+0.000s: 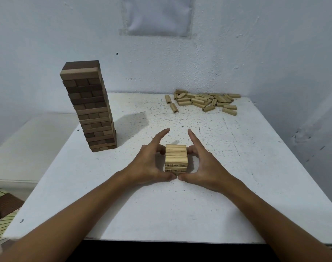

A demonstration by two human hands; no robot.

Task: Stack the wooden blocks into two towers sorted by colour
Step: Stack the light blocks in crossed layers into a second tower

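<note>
Our L hand & R hand clamp the light stack mid table, thumbs meeting in front. Dark tower stands left; loose blocks lie far right.

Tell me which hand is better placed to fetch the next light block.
Right, probably. The loose light blocks lie far right, on the side of the right hand; the left hand would have to cross the light stack.

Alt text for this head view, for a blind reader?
The left hand and right hand cup a short light stack on a white table. A tall dark tower stands to the left; loose light blocks lie at the far right.
</note>
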